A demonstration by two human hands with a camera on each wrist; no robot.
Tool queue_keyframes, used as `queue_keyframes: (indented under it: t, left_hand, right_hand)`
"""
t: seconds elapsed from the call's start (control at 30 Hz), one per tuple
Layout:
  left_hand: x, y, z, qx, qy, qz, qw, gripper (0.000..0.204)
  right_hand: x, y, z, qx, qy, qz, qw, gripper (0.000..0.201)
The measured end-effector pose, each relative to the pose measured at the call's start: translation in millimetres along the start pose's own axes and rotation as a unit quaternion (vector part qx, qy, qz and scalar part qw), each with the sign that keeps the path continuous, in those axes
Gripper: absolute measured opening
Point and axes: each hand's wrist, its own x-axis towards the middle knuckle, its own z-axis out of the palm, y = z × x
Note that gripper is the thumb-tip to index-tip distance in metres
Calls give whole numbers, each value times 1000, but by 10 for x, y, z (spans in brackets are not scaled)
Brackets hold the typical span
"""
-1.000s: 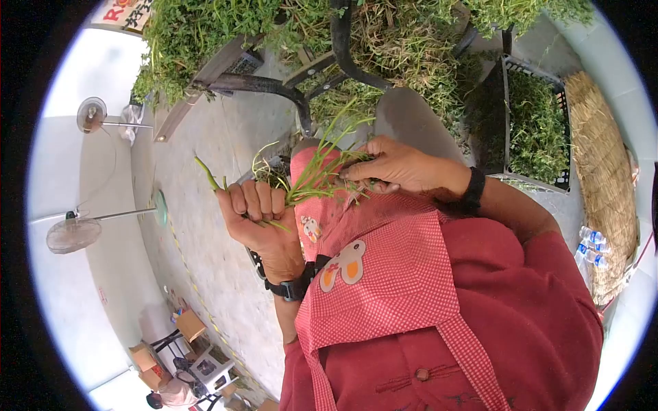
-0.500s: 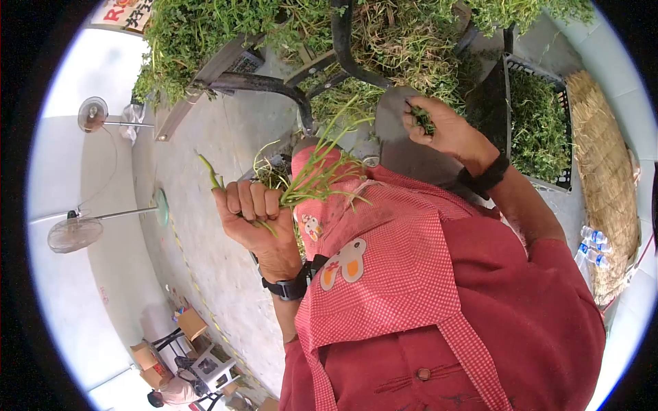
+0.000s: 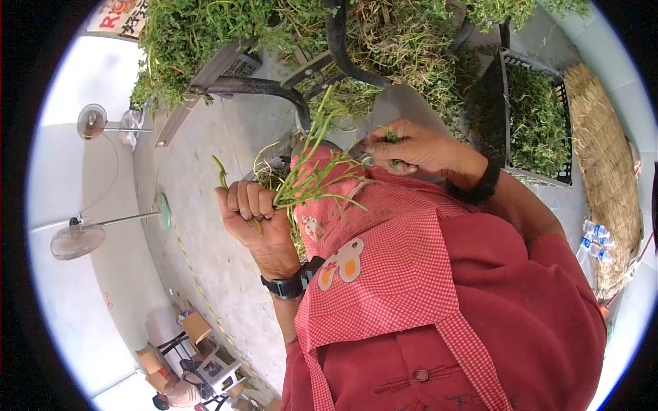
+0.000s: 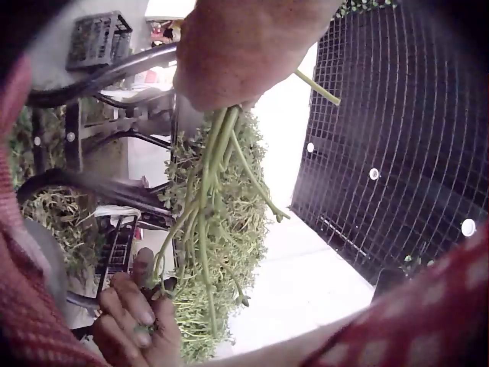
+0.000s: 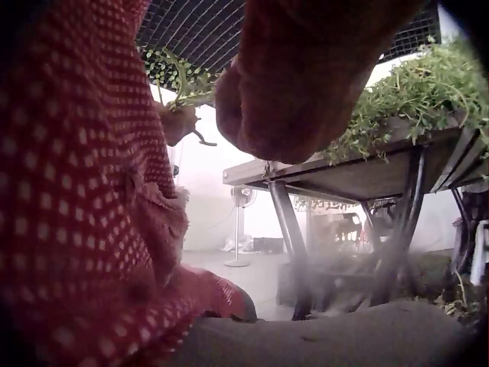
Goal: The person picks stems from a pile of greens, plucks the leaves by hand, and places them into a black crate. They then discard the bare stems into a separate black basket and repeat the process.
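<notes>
My left hand (image 3: 257, 220) grips a bunch of long green stems (image 3: 317, 161) in front of the apron (image 3: 384, 274). The stems fan out to the right, and a cut end pokes out past the thumb side. In the left wrist view the stems (image 4: 210, 183) hang below the fist. Close to the stem tips, apart from the fist, my right hand (image 3: 432, 152) has its fingers curled round small bits of green leaf (image 3: 392, 137). The left wrist view shows this right hand (image 4: 126, 321) near the lower ends of the stems.
A table heaped with leafy greens (image 3: 205, 41) stands ahead, with black curved metal legs (image 3: 343, 41). A crate of greens (image 3: 541, 130) sits at right beside a straw mat (image 3: 596, 164) and water bottles (image 3: 598, 240). Fans (image 3: 79, 240) stand left; a seated person (image 3: 181, 396) is far off.
My right hand left the stems, swung out to the right with leaf bits in its fingers, then came back toward the stem tips. The left hand keeps its grip, nearly still.
</notes>
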Motion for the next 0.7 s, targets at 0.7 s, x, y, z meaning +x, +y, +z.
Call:
queue_keyframes:
  t: [0.7]
  left_hand:
    - [-27,-87,90,63,27,29,997,42]
  right_hand:
    - [226,412,-565,-435,285,-225,824,23]
